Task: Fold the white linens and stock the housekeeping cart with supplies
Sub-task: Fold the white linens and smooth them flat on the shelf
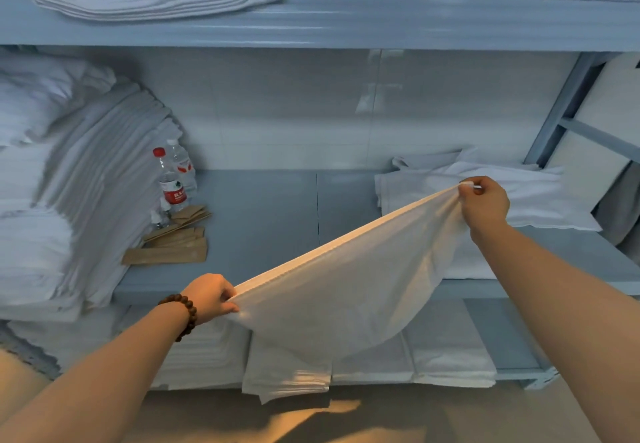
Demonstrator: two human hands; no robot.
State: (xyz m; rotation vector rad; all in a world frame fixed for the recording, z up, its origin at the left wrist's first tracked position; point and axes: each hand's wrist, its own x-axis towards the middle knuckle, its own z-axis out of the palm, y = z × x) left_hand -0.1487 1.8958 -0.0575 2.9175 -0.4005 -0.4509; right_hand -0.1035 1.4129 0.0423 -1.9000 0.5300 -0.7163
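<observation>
Between the two hands, in front of the shelf (pixel 263 207), a white linen (pixel 346 286) hangs stretched. The left hand (pixel 211 298) pinches its near-left corner; the right hand (pixel 485 200) pinches the far-right corner, higher up. The top edge runs taut and doubled, the rest sags and drapes below. It looks light, thin and limp, so it is best held at the corners and kept taut while folding.

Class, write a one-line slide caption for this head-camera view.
Left hand and right hand hold a white linen stretched before a blue shelf of folded linens.
</observation>
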